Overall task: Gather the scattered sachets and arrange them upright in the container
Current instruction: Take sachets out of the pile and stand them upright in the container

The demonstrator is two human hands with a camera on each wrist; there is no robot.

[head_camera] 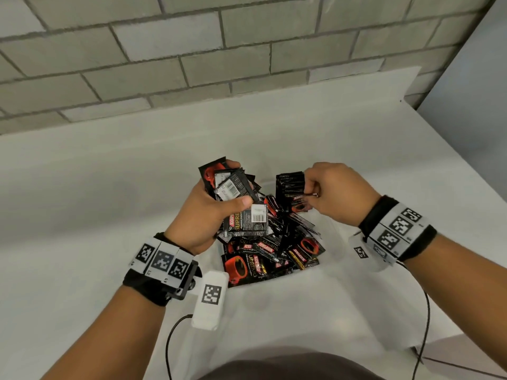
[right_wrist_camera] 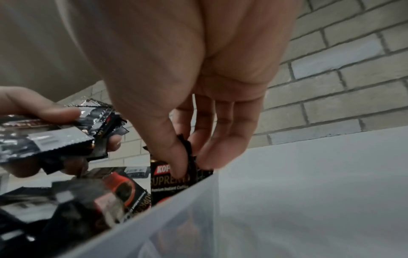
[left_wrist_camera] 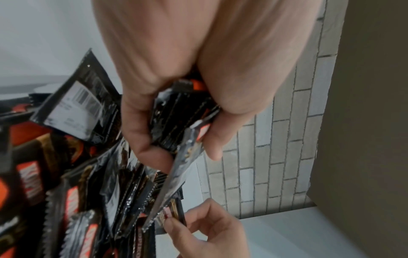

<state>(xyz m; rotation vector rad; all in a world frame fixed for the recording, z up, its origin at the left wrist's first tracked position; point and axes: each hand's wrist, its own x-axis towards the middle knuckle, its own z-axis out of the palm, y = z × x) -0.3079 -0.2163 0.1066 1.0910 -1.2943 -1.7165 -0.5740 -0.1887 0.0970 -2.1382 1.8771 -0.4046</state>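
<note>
Left hand (head_camera: 208, 212) has its fingers (left_wrist_camera: 141, 132) curled tight round a fanned bunch of black-and-red foil coffee sachets (head_camera: 233, 185), held just over the heap. Right hand (head_camera: 337, 190) pinches the top edge of one upright black sachet (head_camera: 290, 192) inside the clear frosted plastic container (right_wrist_camera: 287, 192), which sits mid white tabletop (head_camera: 82, 201), loose sachet pile (head_camera: 274, 250) filling it.

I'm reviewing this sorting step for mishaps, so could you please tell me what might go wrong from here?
1. The left hand grips a fanned bundle of sachets; the loose outer ones could slip out of that grip.
2. The right hand pinches only the top edge of the upright sachets; once released, they may topple.
3. The jumbled pile crowds the translucent container, leaving little room for upright rows.
</note>
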